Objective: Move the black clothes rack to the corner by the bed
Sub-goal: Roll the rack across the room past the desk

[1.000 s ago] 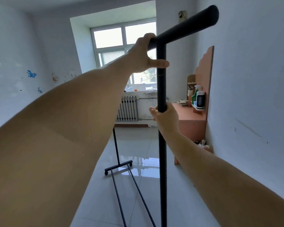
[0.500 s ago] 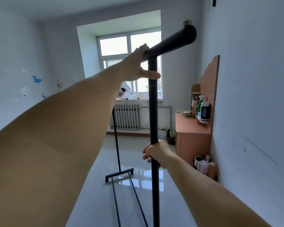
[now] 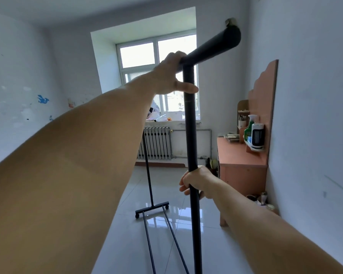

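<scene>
Smoothly round black rack (image 3: 192, 135) tubing — both hands' grip.

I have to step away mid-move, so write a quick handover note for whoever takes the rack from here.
Left hand: closed on the clothes rack at its top bar, by the near post.
Right hand: gripping that post lower down.
Rack: upright on the tiled floor, far wheeled foot towards the radiator, desk on the right.
Done: rack in hand.
Left: no bed in view; find the corner, then move the rack there.
</scene>
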`<state>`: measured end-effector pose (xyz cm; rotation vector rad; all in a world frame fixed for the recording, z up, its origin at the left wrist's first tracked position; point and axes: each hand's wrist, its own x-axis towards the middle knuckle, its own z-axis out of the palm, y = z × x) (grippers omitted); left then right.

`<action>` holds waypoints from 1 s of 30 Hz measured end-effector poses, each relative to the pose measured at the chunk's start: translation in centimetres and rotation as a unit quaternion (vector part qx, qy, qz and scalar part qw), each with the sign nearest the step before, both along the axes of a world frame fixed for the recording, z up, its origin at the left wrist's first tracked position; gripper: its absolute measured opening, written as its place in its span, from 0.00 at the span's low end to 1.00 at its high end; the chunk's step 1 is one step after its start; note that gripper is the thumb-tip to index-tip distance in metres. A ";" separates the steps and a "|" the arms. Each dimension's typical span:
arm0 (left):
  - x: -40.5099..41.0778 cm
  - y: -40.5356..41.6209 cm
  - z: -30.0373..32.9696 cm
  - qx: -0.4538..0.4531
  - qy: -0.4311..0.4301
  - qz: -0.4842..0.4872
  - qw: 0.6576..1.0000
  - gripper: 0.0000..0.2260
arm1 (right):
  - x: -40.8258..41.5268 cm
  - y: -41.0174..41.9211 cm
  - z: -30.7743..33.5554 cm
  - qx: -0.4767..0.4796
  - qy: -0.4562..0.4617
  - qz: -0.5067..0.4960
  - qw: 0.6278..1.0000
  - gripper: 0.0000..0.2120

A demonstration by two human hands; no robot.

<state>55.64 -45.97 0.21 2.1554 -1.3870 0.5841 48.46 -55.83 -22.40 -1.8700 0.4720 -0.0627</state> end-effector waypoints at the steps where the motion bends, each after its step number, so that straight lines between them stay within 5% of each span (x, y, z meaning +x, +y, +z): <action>1: 0.9 -0.7 -0.1 0.003 -0.006 -0.006 1.000 0.36 | 0.8 -0.5 -0.2 0.001 -0.001 -0.002 1.000 0.05; 6: 4.9 -2.9 0.2 0.022 0.007 -0.039 0.999 0.29 | 3.8 -2.6 -0.6 -0.004 0.003 -0.001 1.000 0.05; 14: 8.8 -7.2 0.1 0.012 -0.017 -0.061 0.998 0.41 | 7.7 -6.4 -0.3 -0.015 -0.004 -0.008 1.000 0.07; 20: 12.4 -11.0 0.2 -0.007 -0.016 -0.023 1.000 0.30 | 10.9 -10.0 -0.3 -0.018 -0.009 0.011 1.000 0.07; 30: 16.2 -18.6 0.0 -0.024 -0.003 0.017 1.000 0.28 | 15.2 -17.9 0.1 -0.012 -0.006 0.058 0.998 0.07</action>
